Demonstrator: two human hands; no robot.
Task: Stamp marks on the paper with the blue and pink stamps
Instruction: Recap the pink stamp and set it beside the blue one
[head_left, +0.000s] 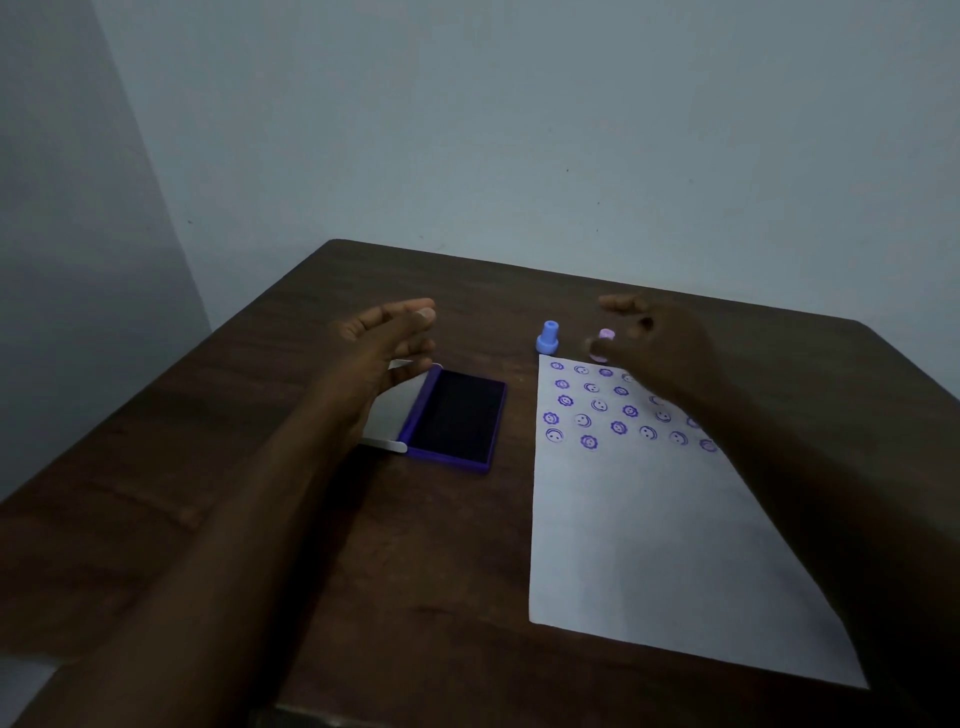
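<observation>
the paper (639, 525) lies flat on the table (260, 415). just past its far edge stand the blue stamp (548, 338) and the pink stamp (604, 340). left hand (387, 338) hovers open, empty. right hand (660, 345) is blurred at the pink stamp; grip unclear.

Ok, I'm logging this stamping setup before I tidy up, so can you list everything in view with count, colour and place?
table: one, dark brown wood, under everything, against the wall
wall: pale grey-blue, behind the table
paper: one sheet, white, right part of the table, rows of purple smiley and flower marks on its far end
ink pad: one, purple case with dark pad, open, left of the paper
lid: one, pale grey inside, lying open to the pad's left
blue stamp: one, upright, just beyond the paper's far left corner
pink stamp: one, right of the blue one, blurred, partly hidden by fingers
hands: two, bare; left hand open above the lid, right hand open at the pink stamp
</observation>
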